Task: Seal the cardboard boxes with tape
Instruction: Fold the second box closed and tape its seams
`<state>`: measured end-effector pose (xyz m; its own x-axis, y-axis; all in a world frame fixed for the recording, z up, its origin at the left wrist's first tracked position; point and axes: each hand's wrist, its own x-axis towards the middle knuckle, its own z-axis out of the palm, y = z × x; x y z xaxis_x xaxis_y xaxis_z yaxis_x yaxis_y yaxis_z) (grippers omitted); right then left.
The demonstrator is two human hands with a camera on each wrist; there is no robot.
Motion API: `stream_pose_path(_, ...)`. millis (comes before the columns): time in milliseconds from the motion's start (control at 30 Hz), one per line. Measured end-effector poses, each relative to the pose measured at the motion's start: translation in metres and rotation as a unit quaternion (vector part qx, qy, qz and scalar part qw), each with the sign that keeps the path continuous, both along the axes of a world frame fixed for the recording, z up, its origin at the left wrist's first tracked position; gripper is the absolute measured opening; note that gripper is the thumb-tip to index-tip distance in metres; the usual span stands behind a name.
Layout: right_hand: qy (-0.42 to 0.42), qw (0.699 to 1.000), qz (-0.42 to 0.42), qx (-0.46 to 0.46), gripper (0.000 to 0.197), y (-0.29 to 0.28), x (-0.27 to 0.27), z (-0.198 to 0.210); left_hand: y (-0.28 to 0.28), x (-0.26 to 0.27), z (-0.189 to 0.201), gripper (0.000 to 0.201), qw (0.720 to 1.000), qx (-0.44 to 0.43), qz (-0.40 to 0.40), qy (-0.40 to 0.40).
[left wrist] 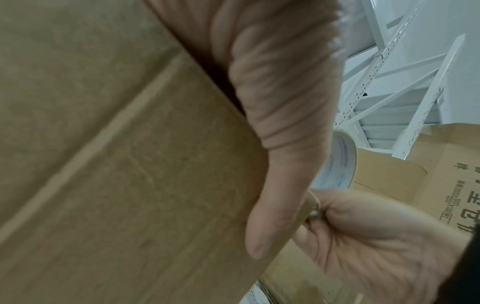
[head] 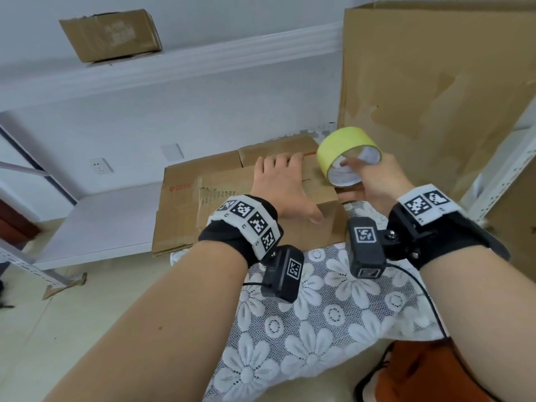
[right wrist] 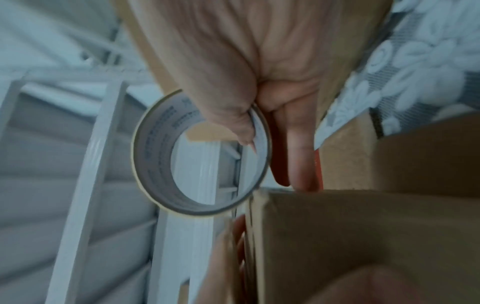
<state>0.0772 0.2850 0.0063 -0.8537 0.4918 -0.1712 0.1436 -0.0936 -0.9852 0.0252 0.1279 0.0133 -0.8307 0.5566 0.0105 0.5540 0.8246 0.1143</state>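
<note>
Tape roll (head: 346,153), yellow, sits in right hand (head: 374,181): thumb hooked through the core, fingers round the outside, just right of small cardboard box (head: 304,221). Left hand (head: 280,187) lies flat on box top, fingers straight, thumb over the near edge. Box stands on lace-covered tabletop (head: 319,314), flattened cardboard (head: 179,210) just behind it, large carton (head: 435,82) on the right.

White lace cloth (head: 333,311) with flower pattern spread in foreground. White metal shelving (head: 87,216) at left, perforated upright (head: 493,175) at right. Wall socket (head: 100,165) on white wall. Orange fabric (head: 420,372) at bottom right.
</note>
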Motion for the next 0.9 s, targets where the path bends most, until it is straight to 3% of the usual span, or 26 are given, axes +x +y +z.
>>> stream_pose_path(100, -0.01, 0.997, -0.001, -0.076, 0.014, 0.006, 0.006, -0.016, 0.0, 0.0, 0.0, 0.125, 1.0, 0.005, -0.003, 0.001)
stream_pose_path(333, -0.006, 0.993, -0.002, -0.12, 0.033, 0.009, 0.0, -0.031, 0.0, 0.0, 0.0, 0.127, 1.0, -0.021, -0.007, 0.002)
stream_pose_path(467, 0.008, 0.988, 0.038, -0.146, 0.018, 0.003, 0.0, -0.04, 0.001, 0.0, -0.002, 0.128, 0.998, -0.053, -0.018, -0.002)
stream_pose_path(567, 0.004, 0.986, 0.028, -0.167, 0.034, -0.001, -0.002, -0.052, 0.001, 0.001, -0.002, 0.127, 0.997, -0.067, -0.025, -0.002)
stream_pose_path(733, -0.061, 0.978, -0.037, -0.194, 0.036, -0.002, -0.003, -0.074, 0.003, 0.002, -0.002, 0.116, 0.995, -0.089, -0.043, -0.004)
stream_pose_path(900, -0.054, 0.981, -0.04, -0.185, 0.033, -0.001, -0.003, -0.076, 0.002, 0.006, -0.002, 0.097, 0.991, -0.083, -0.109, 0.003)
